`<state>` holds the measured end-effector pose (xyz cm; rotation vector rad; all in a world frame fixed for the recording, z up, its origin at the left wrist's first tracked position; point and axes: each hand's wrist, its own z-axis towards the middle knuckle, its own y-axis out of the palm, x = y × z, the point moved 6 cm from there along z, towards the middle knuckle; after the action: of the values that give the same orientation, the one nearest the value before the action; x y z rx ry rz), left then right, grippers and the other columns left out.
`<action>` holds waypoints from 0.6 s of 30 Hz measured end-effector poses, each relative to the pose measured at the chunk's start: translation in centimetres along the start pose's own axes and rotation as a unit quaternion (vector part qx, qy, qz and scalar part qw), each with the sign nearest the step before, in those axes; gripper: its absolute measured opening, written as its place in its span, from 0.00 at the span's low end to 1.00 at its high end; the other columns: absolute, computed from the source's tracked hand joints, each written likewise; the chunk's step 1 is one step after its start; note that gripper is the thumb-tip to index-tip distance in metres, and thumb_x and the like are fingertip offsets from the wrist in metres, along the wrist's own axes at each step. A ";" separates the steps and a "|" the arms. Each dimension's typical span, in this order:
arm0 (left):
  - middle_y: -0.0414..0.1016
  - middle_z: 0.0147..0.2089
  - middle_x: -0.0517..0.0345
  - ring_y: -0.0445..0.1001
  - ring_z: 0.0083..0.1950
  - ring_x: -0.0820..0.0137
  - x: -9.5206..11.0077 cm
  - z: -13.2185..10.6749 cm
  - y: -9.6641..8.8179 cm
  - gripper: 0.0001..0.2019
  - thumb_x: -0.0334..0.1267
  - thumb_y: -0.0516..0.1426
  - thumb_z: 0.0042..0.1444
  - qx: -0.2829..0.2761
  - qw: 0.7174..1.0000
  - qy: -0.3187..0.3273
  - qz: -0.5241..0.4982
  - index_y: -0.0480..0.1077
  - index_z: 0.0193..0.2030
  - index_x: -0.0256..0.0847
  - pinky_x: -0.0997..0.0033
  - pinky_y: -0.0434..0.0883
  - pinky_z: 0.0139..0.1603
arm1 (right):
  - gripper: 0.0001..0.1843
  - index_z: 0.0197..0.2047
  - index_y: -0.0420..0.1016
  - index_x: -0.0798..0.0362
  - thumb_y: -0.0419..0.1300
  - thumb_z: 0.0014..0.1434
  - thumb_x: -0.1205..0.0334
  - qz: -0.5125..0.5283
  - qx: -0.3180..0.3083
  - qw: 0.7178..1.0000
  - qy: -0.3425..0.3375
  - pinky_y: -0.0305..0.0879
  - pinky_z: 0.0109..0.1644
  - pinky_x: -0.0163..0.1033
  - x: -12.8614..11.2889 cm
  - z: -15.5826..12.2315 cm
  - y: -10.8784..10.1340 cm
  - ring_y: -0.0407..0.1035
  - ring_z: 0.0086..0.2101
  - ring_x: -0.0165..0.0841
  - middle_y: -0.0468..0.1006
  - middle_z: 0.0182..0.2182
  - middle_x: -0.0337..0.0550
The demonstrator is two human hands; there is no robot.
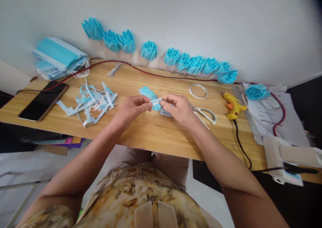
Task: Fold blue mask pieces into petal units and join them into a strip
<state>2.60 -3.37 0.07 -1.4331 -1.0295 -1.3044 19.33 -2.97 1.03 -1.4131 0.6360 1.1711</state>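
Between my two hands is a small light-blue petal piece (156, 106) with a pale upper edge, apparently cut from face-mask fabric. My left hand (137, 108) pinches its left end with thumb and forefinger. The other end is pinched by my right hand (176, 108). Just behind them a row of blue petals (148, 92) lies on the wooden table (141, 130). Partly under my right hand sits a stack of blue cut pieces (166, 113). White-handled scissors (207, 115) rest right of that hand, their blades partly hidden.
Cut strips (88, 102) lie in a heap at left, near a black phone (41, 100) and stacked face masks (60, 55). Blue fabric flowers (149, 51) lean along the wall. A tape roll (198, 91), a yellow glue gun (233, 105) and its black cord (238, 142) are at right.
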 end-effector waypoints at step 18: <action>0.73 0.27 0.60 0.66 0.29 0.74 0.6 -0.4 0.6 0.07 0.40 0.62 0.51 0.039 0.997 0.054 0.036 0.75 0.29 0.38 0.72 0.62 0.33 | 0.05 0.35 0.79 0.50 0.60 0.61 0.64 -0.272 0.120 0.936 -0.190 0.58 0.42 0.43 -3.3 -1.6 0.7 0.73 0.34 0.35 0.82 0.32 0.41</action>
<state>3.11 -3.86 0.63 -1.3150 -0.9384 -1.2614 17.96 -5.39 3.47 -1.0209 0.0902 0.8487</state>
